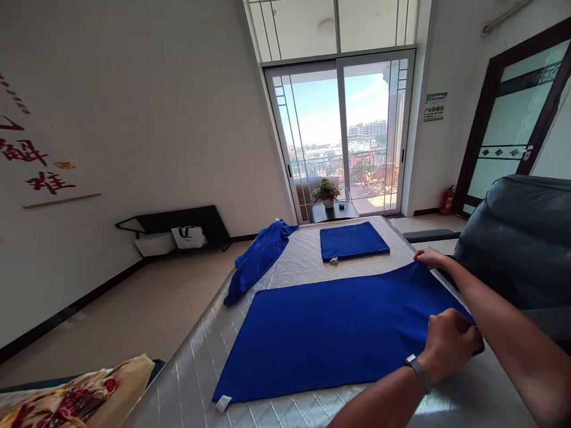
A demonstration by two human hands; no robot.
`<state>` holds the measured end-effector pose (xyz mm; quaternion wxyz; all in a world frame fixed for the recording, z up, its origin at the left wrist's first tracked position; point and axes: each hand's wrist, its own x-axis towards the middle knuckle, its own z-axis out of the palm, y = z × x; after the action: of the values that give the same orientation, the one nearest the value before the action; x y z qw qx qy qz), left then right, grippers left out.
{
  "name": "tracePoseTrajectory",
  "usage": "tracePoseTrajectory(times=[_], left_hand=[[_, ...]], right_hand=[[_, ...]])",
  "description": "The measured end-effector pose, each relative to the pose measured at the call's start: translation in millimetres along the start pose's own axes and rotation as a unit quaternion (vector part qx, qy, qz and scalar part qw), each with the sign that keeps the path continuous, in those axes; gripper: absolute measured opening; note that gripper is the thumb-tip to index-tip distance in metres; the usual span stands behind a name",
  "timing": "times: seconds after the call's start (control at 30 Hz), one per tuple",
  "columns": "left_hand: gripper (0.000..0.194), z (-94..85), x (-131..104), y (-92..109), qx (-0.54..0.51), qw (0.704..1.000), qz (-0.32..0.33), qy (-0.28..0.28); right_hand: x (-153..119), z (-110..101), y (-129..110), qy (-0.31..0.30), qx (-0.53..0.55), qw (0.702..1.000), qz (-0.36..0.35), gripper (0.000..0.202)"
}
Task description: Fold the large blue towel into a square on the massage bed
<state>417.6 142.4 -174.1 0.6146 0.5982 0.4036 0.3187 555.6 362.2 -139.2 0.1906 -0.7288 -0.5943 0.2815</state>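
A blue cloth lies spread out over a quilted mattress, a white tag at its near left corner. My right hand, reaching in from the right, pinches its far right corner. My left hand, with a watch on the wrist, is closed on the cloth's near right corner, which it largely hides. Between the hands the right end is slightly raised and wrinkled. Beyond it sits a neatly folded blue cloth with a small tag. A crumpled blue cloth lies at the mattress's far left edge.
To the right stands a dark armchair, close to my right arm. A potted plant rests on a small table past the mattress, before sliding glass doors. Patterned fabric lies at lower left. A black rack with bags is by the wall.
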Motion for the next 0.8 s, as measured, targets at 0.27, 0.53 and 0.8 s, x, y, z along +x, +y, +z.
tracePoseTrajectory(times=[0.27, 0.53, 0.8], left_hand=[[0.032, -157.6, -134.1, 28.8, -0.065, 0.981, 0.092, 0.161], [0.043, -300.1, -303.6, -35.8, 0.082, 0.848, 0.047, 0.521], [0.030, -371.5, -357.6, -82.9, 0.376, 0.718, -0.058, 0.583]], right_hand=[[-29.6, 33.6, -128.5, -0.109, 0.165, 0.964, -0.175, 0.021], [-76.0, 217.2, -327.9, -0.080, 0.096, 0.893, -0.433, 0.018], [-108.6, 381.9, -399.7, -0.122, -0.019, 0.872, -0.474, 0.018]])
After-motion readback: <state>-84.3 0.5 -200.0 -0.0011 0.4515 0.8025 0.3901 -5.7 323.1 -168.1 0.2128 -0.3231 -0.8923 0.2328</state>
